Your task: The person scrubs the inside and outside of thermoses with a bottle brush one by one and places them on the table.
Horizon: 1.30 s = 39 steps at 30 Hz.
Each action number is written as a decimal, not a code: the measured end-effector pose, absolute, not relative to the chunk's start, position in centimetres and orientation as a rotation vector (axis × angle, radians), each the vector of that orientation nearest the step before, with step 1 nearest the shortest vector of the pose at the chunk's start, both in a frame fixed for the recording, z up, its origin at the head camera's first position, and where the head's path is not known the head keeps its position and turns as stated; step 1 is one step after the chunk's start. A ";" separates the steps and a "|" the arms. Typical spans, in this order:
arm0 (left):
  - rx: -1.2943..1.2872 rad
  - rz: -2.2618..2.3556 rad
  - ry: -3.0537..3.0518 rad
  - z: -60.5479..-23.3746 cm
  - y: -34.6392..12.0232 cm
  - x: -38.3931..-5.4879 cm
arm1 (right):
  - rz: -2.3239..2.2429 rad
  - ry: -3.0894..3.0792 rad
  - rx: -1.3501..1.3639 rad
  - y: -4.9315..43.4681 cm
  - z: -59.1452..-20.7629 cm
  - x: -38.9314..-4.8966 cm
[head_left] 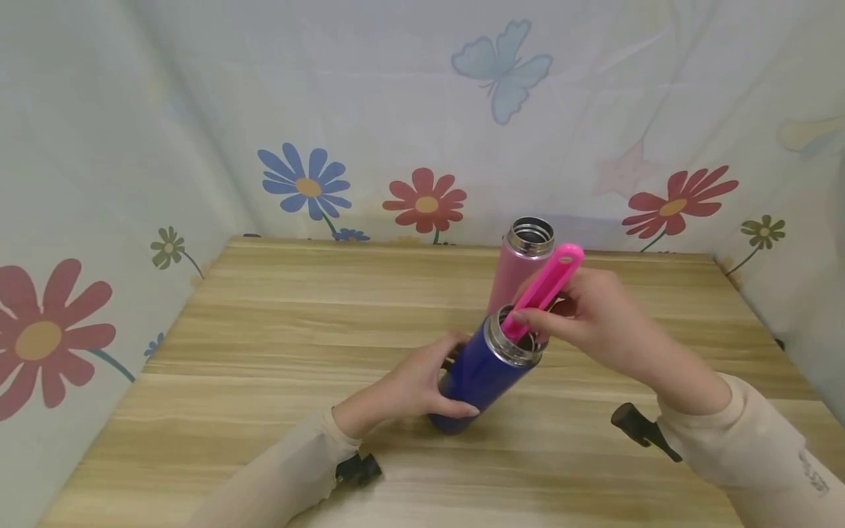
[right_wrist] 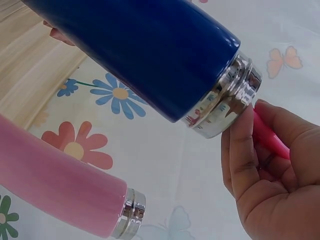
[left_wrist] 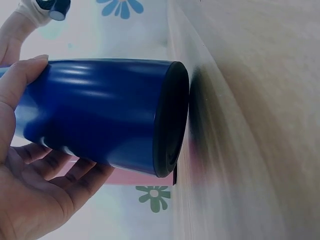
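Observation:
My left hand (head_left: 422, 378) grips a dark blue metal bottle (head_left: 478, 374) around its lower body. The bottle leans to the right, its lidless steel mouth turned up. In the left wrist view the black base of the blue bottle (left_wrist: 105, 115) is tilted beside the table surface. My right hand (head_left: 604, 315) pinches a bright pink handle (head_left: 551, 279) with a hole at its top end. The handle's lower part goes into the bottle's mouth, so whatever is on its far end is hidden. Fingers of the right hand (right_wrist: 270, 185) are by the steel rim in the right wrist view.
A pink bottle (head_left: 511, 275), also lidless, stands upright just behind the blue one. Both are on a wood-grain table (head_left: 317, 315). A white curtain (head_left: 370, 95) printed with flowers and butterflies hangs along the back and sides. Black wrist cameras jut from both sleeves.

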<state>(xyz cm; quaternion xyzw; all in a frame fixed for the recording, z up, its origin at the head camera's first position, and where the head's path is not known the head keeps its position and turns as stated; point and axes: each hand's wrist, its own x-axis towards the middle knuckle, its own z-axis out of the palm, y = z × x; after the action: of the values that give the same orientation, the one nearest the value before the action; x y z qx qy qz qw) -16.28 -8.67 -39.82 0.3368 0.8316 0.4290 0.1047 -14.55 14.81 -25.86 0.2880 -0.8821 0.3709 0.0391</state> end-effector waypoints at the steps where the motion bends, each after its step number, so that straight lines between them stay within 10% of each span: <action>1: 0.995 1.262 2.451 -39.8 -8.7 -16.3 | 1.145 -2.701 0.886 14.8 -25.9 -14.5; 39: 1.003 1.236 2.465 -39.8 -8.7 -16.3 | 1.023 -2.444 0.739 16.5 -22.0 -13.6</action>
<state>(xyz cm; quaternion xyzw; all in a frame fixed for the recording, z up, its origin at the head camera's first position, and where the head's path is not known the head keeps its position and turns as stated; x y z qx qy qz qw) -16.33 -8.73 -39.78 0.3399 0.8356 0.4189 0.1033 -13.59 16.49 -22.03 0.2635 -0.8716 0.3650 0.1943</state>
